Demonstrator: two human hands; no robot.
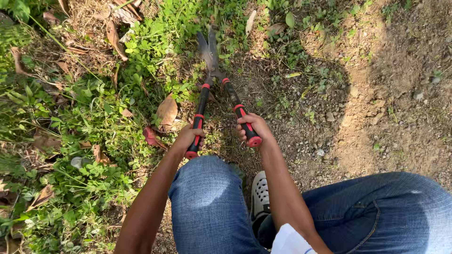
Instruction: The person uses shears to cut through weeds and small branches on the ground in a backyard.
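Left hand (189, 137) and right hand (250, 127) each closed around a handle of the hedge shears (212, 70); blades nearly shut, pointing ahead into green weeds (150, 51).

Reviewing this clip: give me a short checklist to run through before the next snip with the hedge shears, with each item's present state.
1. Left hand wrapped around its red-and-black handle: ok.
2. Right hand wrapped around the other handle: ok.
3. Blades of the hedge shears pointing away from the body, over the weeds: ok.
4. Blades opened for a cut: not ok, they lie nearly shut.
5. Knees and white shoe behind the handles, apart from the blades: ok.
6. Stones or hard debris hidden under the greenery at the blades: cannot tell.
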